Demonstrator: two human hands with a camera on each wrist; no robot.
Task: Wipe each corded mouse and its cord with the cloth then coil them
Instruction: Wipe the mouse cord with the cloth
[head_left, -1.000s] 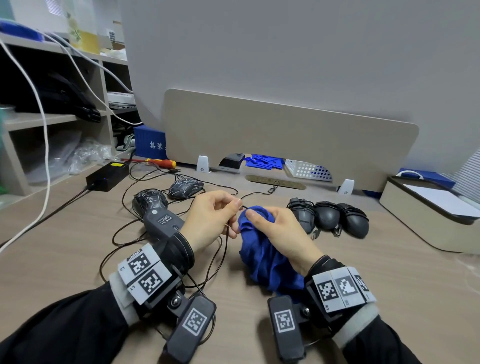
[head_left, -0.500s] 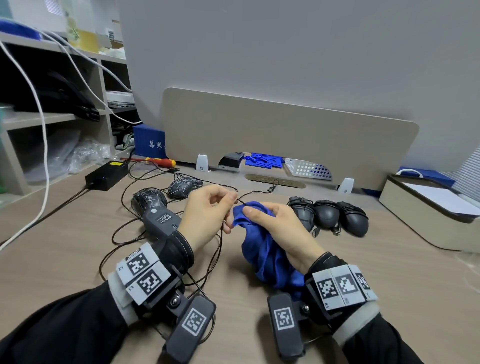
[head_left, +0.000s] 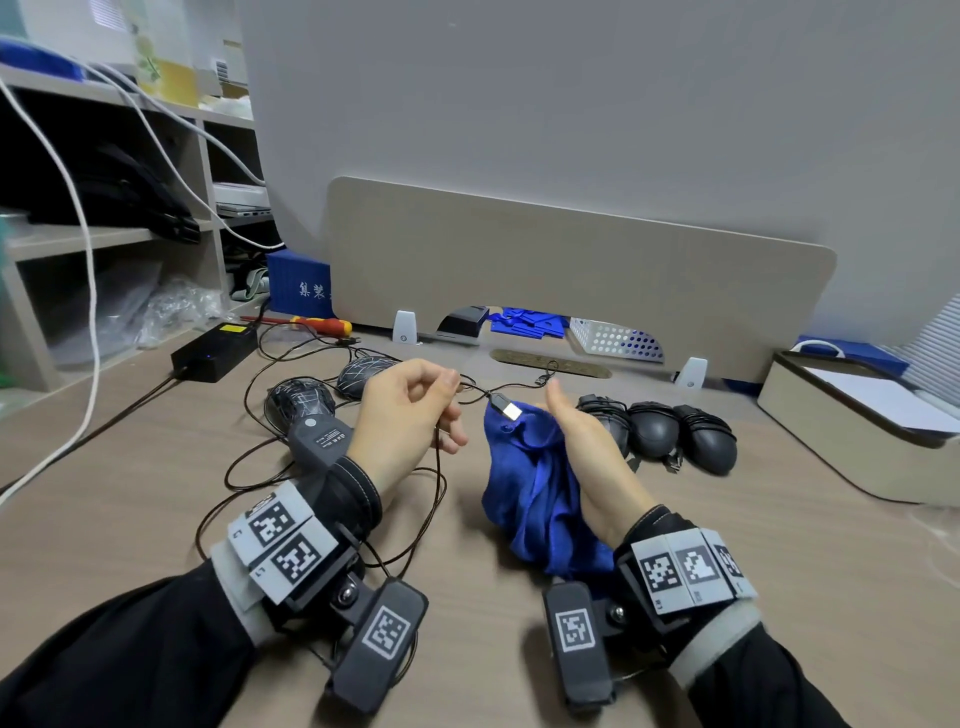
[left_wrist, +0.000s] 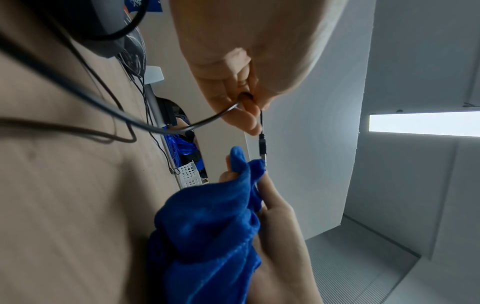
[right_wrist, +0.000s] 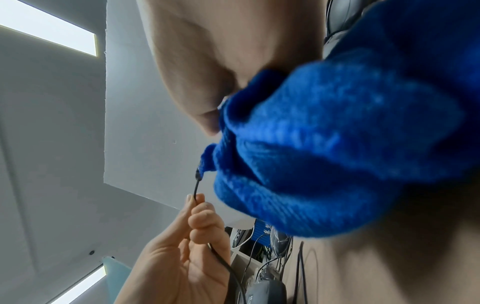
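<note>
My left hand (head_left: 451, 387) pinches a thin black mouse cord (head_left: 439, 467) just behind its USB plug (head_left: 506, 409). The plug hangs free at the top edge of the blue cloth (head_left: 535, 499). That cloth is bunched in my right hand (head_left: 582, 441), whose thumb stands lifted off it. The cord loops down to the desk toward two web-patterned mice (head_left: 298, 400) on the left. Three black mice (head_left: 655, 428) with wound cords lie to the right. In the left wrist view, my left hand (left_wrist: 249, 102) holds the cord (left_wrist: 182, 127) above the plug (left_wrist: 262, 147) and cloth (left_wrist: 207, 226).
A black power adapter (head_left: 215, 351) and a red-yellow screwdriver (head_left: 322, 326) lie at the back left. A beige divider panel (head_left: 571, 270) closes the desk's far edge. A beige box (head_left: 857, 431) stands at the right. Shelves and a white cable (head_left: 91, 291) are on the left.
The plug end of the cord has come out of the cloth. My right thumb, which pressed the cloth round the cord, has lifted. My left hand has drawn away to the left.
</note>
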